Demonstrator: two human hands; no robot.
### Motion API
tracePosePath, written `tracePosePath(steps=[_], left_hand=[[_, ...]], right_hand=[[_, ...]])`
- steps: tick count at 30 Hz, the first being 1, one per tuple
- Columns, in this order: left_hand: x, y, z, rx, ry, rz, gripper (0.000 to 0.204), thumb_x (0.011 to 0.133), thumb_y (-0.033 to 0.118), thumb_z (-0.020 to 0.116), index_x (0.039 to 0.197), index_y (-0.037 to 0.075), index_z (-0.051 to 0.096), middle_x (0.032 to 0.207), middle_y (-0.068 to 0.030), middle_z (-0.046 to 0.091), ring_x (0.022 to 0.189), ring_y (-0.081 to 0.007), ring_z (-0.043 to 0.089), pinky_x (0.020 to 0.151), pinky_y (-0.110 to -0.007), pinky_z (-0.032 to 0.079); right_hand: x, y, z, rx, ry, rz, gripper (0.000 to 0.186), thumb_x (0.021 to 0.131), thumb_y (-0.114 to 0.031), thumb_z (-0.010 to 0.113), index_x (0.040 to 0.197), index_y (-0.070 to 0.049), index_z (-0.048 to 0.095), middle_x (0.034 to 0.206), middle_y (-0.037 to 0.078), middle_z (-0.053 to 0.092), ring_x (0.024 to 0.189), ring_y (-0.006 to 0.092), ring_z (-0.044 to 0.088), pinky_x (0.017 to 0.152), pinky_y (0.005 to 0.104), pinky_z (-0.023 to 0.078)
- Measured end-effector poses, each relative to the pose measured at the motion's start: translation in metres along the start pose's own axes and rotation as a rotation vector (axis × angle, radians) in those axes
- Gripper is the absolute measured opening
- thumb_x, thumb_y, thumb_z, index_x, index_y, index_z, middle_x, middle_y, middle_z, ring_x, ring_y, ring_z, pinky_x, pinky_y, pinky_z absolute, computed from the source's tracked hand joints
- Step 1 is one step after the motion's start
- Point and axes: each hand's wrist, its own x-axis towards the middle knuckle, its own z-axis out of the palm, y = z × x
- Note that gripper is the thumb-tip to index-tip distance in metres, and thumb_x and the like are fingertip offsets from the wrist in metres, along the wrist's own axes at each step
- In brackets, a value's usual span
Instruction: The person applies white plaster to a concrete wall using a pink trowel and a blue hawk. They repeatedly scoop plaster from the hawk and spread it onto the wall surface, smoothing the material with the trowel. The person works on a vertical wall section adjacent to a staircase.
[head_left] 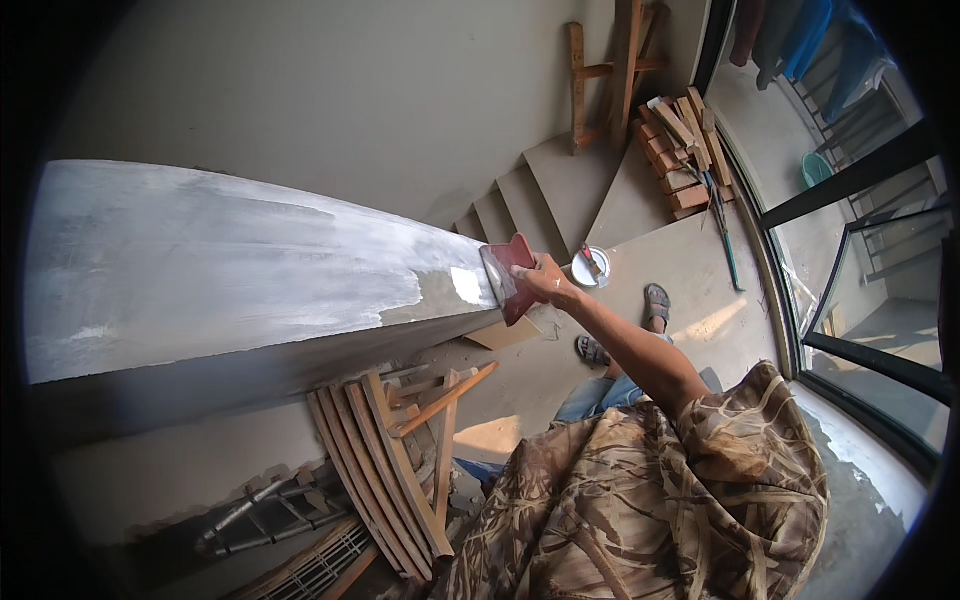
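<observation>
My right hand (541, 279) is closed around a wide dark-red putty scraper (518, 288). The scraper's blade end is pressed against the right end of a long grey plastered beam (250, 250). White putty is smeared in streaks over most of that face, with a bright thick patch (468, 286) beside the blade and a bare grey area (430, 299) just left of it. My left hand is out of the picture. Below my right hand, on the floor, stands a white bucket (576, 270) with a small scraper in it.
Stairs (545, 185) climb along the wall behind the beam. Stacked bricks (665, 160) with wood offcuts lie by the glass door frame (770, 240). Curved wooden boards (375, 470) lean below the beam, near a metal ladder-like frame (265, 515). My sandalled feet (655, 305) are on the floor.
</observation>
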Motion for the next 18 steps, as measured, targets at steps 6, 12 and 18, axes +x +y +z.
tracePosePath(steps=[6,12,18], left_hand=[[0.025,0.025,0.025,-0.064,-0.06,0.042,0.044,0.096,0.03,0.047,0.125,-0.004,0.051,0.118,-0.0265,0.058,0.105,-0.0421,0.059,0.082,-0.047,0.054],[0.071,0.052,0.062,-0.177,-0.159,0.125,0.045,0.096,0.03,0.047,0.126,-0.004,0.051,0.119,-0.0262,0.058,0.106,-0.0416,0.06,0.081,-0.046,0.055],[0.095,0.048,0.069,-0.425,-0.113,0.232,0.047,0.095,0.03,0.049,0.125,-0.006,0.051,0.119,-0.0264,0.058,0.106,-0.0401,0.059,0.078,-0.043,0.056]], right_hand=[[-0.05,-0.122,0.029,0.018,-0.088,-0.069,0.031,0.091,-0.019,0.062,0.113,0.003,0.058,0.09,0.009,0.065,0.078,0.0153,0.061,0.069,0.0316,0.052],[-0.082,-0.183,0.063,0.083,-0.145,-0.166,0.029,0.091,-0.023,0.065,0.108,0.0,0.059,0.085,0.007,0.064,0.067,0.012,0.06,0.057,0.0275,0.05],[-0.09,-0.235,0.039,0.243,-0.189,-0.228,0.026,0.088,-0.026,0.069,0.097,-0.004,0.058,0.075,0.001,0.058,0.055,0.0076,0.055,0.046,0.0232,0.046]])
